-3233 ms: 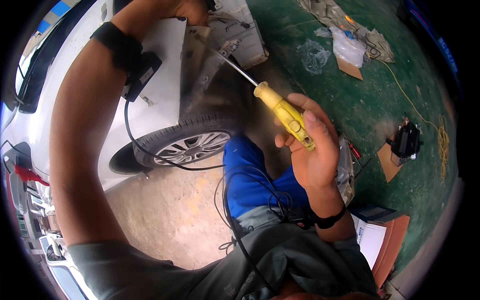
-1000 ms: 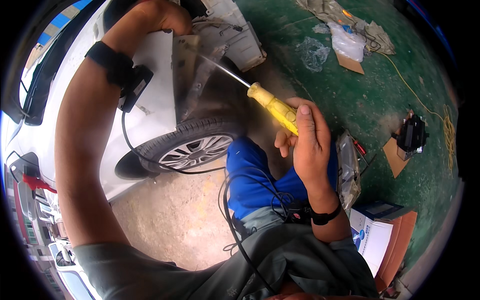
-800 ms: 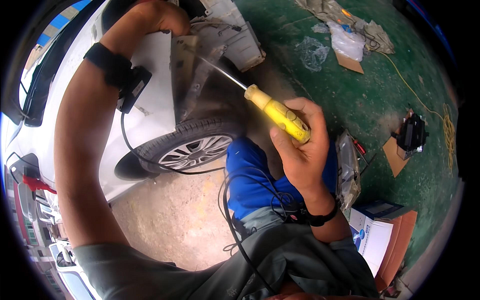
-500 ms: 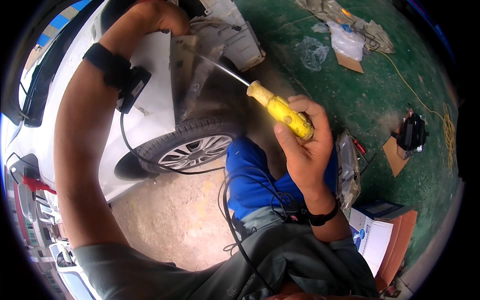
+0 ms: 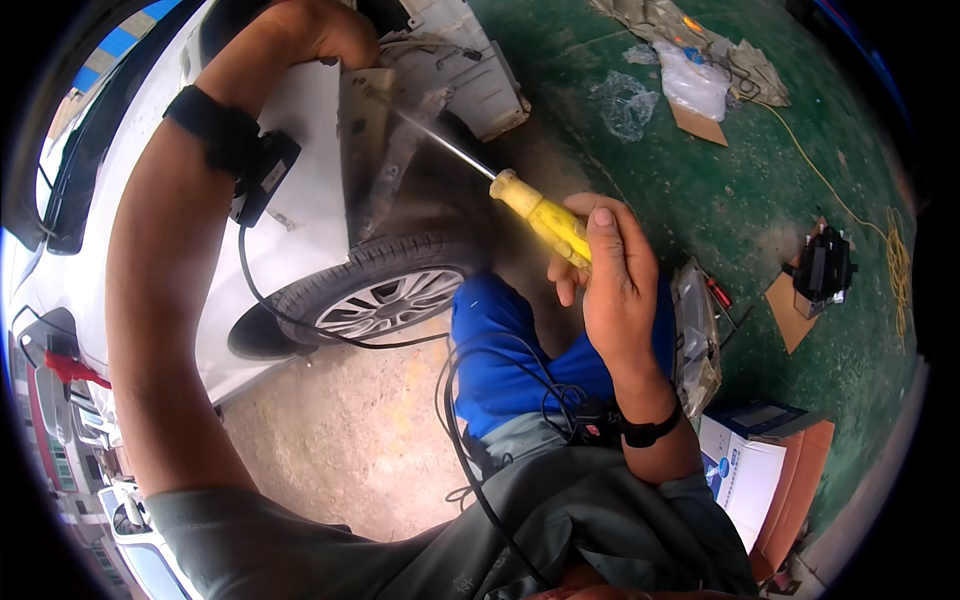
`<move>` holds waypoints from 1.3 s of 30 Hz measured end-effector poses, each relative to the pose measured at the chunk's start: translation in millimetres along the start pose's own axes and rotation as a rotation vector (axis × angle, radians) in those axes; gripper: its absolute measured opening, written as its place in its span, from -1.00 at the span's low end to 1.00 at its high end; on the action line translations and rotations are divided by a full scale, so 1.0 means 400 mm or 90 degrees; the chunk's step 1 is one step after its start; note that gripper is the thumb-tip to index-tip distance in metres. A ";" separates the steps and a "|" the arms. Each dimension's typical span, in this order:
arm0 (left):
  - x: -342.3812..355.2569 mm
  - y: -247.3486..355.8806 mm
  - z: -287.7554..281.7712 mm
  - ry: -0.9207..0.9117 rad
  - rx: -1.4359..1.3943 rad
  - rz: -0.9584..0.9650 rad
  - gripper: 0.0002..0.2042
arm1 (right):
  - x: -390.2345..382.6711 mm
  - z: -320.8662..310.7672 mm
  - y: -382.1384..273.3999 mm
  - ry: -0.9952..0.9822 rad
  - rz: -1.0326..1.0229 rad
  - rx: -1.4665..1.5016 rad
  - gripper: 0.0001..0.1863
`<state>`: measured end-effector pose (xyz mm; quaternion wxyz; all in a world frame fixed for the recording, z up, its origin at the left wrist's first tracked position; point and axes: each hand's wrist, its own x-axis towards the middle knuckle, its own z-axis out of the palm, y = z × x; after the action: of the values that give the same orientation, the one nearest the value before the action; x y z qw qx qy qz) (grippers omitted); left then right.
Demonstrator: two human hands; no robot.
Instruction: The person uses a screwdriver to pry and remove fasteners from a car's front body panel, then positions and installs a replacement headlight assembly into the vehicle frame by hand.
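Note:
A screwdriver (image 5: 537, 214) with a thick yellow handle is held in my right hand (image 5: 618, 262), the fingers curled round the butt end and the thumb lying along it. Its steel shaft slants up and left toward a bracket (image 5: 372, 110) at the open front corner of a white car (image 5: 310, 170). Just where the tip meets the car is hard to make out. My left hand (image 5: 335, 38) reaches over the fender's top edge at that corner; its fingers are out of sight behind the wrist and bodywork.
Below the fender sits the front wheel (image 5: 390, 305). A loose light-coloured car panel (image 5: 470, 75) juts out beyond the corner. On the green floor lie plastic wrap (image 5: 690, 85), a black part on cardboard (image 5: 822, 265), a red-handled tool (image 5: 718, 293) and an open carton (image 5: 750, 470). Black cables run across my lap.
My right hand has shifted its grip on the screwdriver handle, turning so the thumb now lies on top. The handle has moved slightly left. The left hand stays in place.

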<state>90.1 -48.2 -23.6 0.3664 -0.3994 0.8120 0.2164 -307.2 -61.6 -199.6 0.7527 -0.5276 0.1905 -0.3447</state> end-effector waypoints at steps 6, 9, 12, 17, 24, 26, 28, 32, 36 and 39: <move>0.007 0.020 0.020 0.096 -0.275 -0.420 -0.69 | 0.005 0.002 0.040 -0.020 -0.395 -0.208 -0.79; 0.019 0.032 0.023 0.124 -0.338 -0.563 -0.71 | -0.006 0.035 0.006 0.025 -0.166 0.002 -0.78; 0.023 0.041 0.021 0.132 -0.363 -0.605 -0.73 | -0.001 -0.005 0.015 -0.017 -0.041 0.001 -0.76; 0.028 0.046 0.011 0.146 -0.377 -0.635 -0.75 | 0.007 0.007 0.046 -0.024 -0.290 -0.086 -0.75; 0.021 0.050 0.021 0.150 -0.388 -0.659 -0.78 | -0.008 -0.002 0.005 -0.038 0.004 -0.107 -0.71; 0.020 0.051 0.017 0.156 -0.384 -0.663 -0.79 | 0.006 -0.003 0.041 -0.019 -0.106 -0.108 -0.82; 0.020 0.052 0.013 0.162 -0.371 -0.666 -0.80 | 0.021 -0.009 0.052 -0.010 -0.340 -0.213 -0.81; 0.021 0.052 0.021 0.160 -0.282 -0.644 -0.81 | -0.001 0.039 -0.002 0.028 -0.028 0.043 -0.78; -0.003 0.002 0.003 -0.083 0.057 -0.299 -0.77 | -0.003 -0.004 0.040 -0.077 -0.027 -0.034 -0.78; 0.000 -0.025 0.043 0.119 0.168 -0.088 -0.79 | 0.010 0.000 0.057 -0.024 -0.290 -0.191 -0.81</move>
<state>105.3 -43.0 -35.3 0.3525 -0.4212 0.8345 0.0441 -297.3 -59.6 -220.2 0.5725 -0.6690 0.1018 -0.4629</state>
